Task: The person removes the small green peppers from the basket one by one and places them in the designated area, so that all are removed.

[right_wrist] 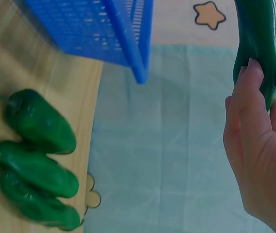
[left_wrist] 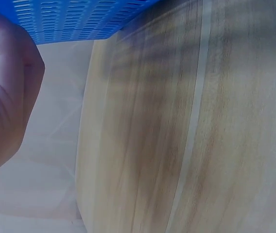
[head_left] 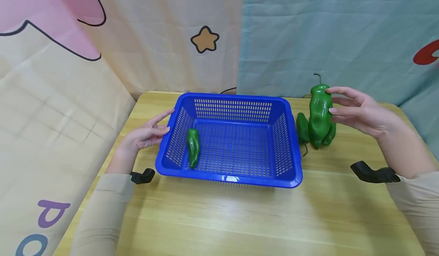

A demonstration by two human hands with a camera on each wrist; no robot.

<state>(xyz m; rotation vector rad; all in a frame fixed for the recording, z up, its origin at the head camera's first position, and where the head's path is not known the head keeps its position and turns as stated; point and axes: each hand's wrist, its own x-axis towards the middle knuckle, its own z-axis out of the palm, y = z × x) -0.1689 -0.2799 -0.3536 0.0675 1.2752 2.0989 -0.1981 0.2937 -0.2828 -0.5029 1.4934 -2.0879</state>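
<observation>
My left hand (head_left: 147, 134) grips the left rim of a blue plastic basket (head_left: 228, 178); in the left wrist view the basket's slotted side (left_wrist: 75, 22) shows beside that hand. One green pepper (head_left: 193, 147) lies inside, near the left wall. To the right of the basket, my right hand (head_left: 360, 113) holds another long green pepper (head_left: 319, 107) between thumb and fingers, its stem pointing up in the head view. The right wrist view shows this held pepper (right_wrist: 258, 34) raised, apart from three peppers on the table, among them a stemmed one (right_wrist: 41, 121).
The wooden table (head_left: 219, 218) carries the basket and loose peppers. Printed cloth (head_left: 154, 39) hangs behind it and on the left, with a teal cloth (head_left: 329, 31) at the back right. A black wrist mount (head_left: 374, 173) juts from the right sleeve.
</observation>
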